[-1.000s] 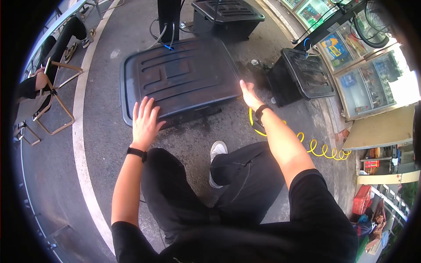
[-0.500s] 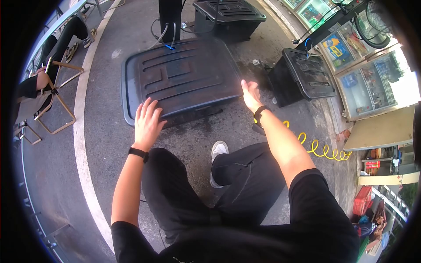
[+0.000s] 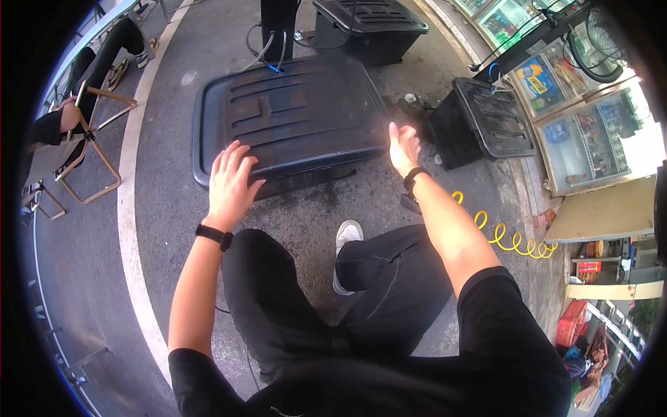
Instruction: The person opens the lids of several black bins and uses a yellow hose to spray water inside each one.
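A large dark lid with raised ridges lies on top of a black bin whose side is mostly hidden beneath it. At the lid's near left corner rests my left hand, palm down with the fingers apart. My right hand is at the near right corner, its thumb against the rim and its fingers curled around the edge. Both wrists wear black bands.
Two more lidded black bins, one behind and one at the right, stand near a dark post. A coiled yellow hose lies right. A seated person's legs and a folding chair show left.
My left hand has shifted slightly toward the lid's left corner. The lid's near left corner sits a little higher in view. My right hand stays at the right corner.
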{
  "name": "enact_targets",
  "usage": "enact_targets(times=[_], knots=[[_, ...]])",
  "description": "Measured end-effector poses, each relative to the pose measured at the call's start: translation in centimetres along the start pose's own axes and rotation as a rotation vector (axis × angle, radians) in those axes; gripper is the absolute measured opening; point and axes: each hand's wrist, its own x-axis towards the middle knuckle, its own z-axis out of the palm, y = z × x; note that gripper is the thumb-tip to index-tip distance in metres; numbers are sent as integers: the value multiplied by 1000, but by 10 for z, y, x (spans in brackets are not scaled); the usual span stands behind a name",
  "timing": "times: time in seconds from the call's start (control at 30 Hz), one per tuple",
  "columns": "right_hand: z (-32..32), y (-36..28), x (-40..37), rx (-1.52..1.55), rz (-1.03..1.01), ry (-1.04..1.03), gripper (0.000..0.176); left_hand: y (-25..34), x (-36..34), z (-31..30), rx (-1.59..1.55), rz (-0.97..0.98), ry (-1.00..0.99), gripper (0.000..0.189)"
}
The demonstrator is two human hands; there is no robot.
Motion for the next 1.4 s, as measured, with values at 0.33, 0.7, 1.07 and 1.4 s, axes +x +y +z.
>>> enact_targets(times=[0.33,0.7,1.07,1.4], knots=[[4,2,1,10,-13,24,65,0,3,-6,36,-2,18,46],[3,1,3,92,-3,15,65,8,15,-33,65,-16,86,47],[1,4,6,130,3,-8,70,6,15,-31,55,-5,96,44],[-7,9,-8,144,-68,-156,68,4,20,-36,82,-6,124,44]])
